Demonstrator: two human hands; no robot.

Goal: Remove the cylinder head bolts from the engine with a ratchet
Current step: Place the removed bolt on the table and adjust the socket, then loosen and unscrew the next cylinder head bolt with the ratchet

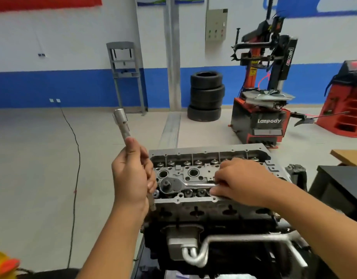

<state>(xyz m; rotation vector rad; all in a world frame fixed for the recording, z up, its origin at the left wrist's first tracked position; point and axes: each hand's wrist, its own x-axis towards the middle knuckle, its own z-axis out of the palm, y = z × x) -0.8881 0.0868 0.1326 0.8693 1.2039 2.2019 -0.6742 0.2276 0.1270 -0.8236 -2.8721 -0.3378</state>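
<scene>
The left hand (pixel 131 174) is gripping the extension bar (pixel 122 125) upright; the right hand (pixel 240 180) is pinching the ratchet (pixel 185 185) handle atop the cylinder head (pixel 193 200).

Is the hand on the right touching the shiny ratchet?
Touching. The head view shows the right hand with fingers wrapped around the ratchet handle.
</scene>
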